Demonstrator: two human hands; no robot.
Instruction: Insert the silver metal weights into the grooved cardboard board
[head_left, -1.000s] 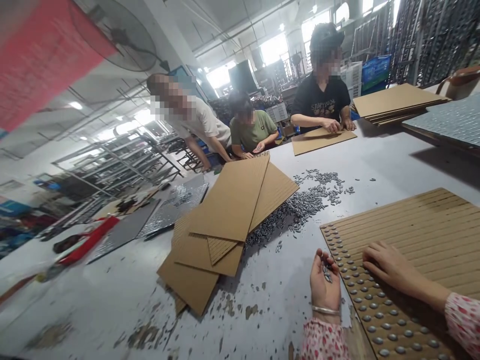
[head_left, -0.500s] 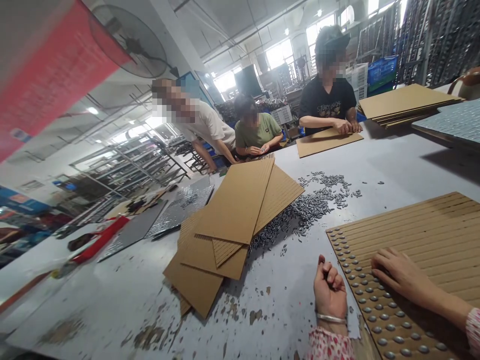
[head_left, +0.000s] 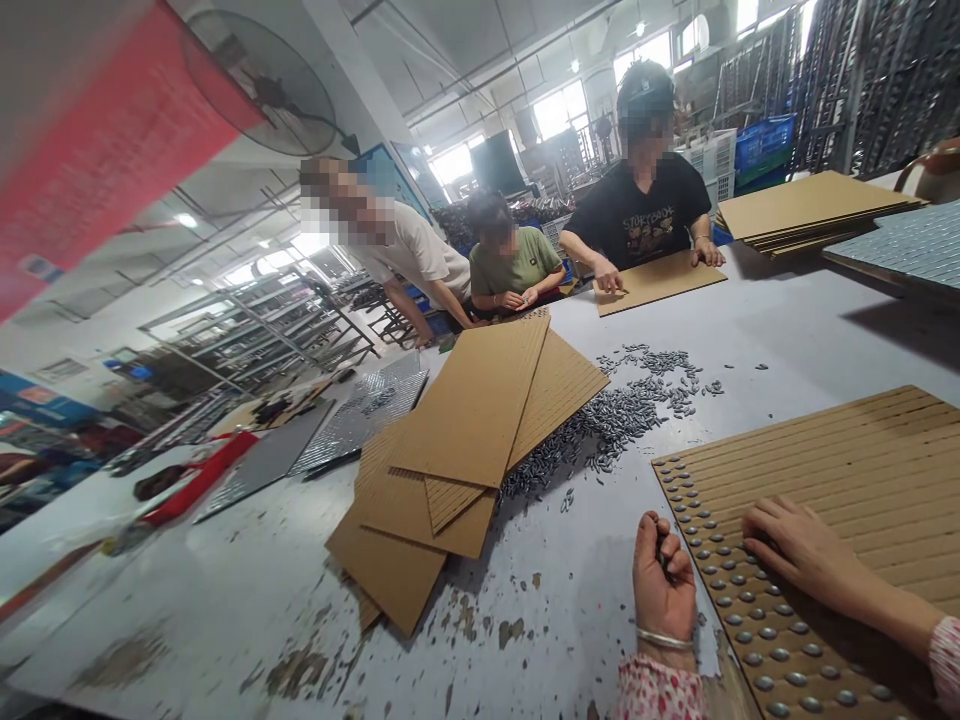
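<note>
Palm up by the left edge of the grooved cardboard sheet (head_left: 840, 470), my left hand (head_left: 664, 590) is closed round small grey metal pieces, partly visible between thumb and fingers. My right hand (head_left: 806, 550) rests over the sheet with its fingers bent down; the fingertips, and whatever they may hold, are hidden. Rows of shiny oval metal pieces (head_left: 766, 633) sit along the left side of this sheet, beside and below my right hand. A heap of the same kind of loose metal pieces (head_left: 607, 420) lies farther off on the white table (head_left: 570, 600).
Left of the heap, overlapping cardboard sheets (head_left: 465, 410) lie askew. Across the table, one person (head_left: 652, 210) handles a flat cardboard sheet (head_left: 667, 280); two others are beside. At the right are a cardboard stack (head_left: 817, 205) and a metal-studded panel (head_left: 907, 245).
My left hand has turned slightly and its grip loosened a little, showing dark pieces inside. My right hand stays put. The person opposite has moved one hand to the left across their sheet.
</note>
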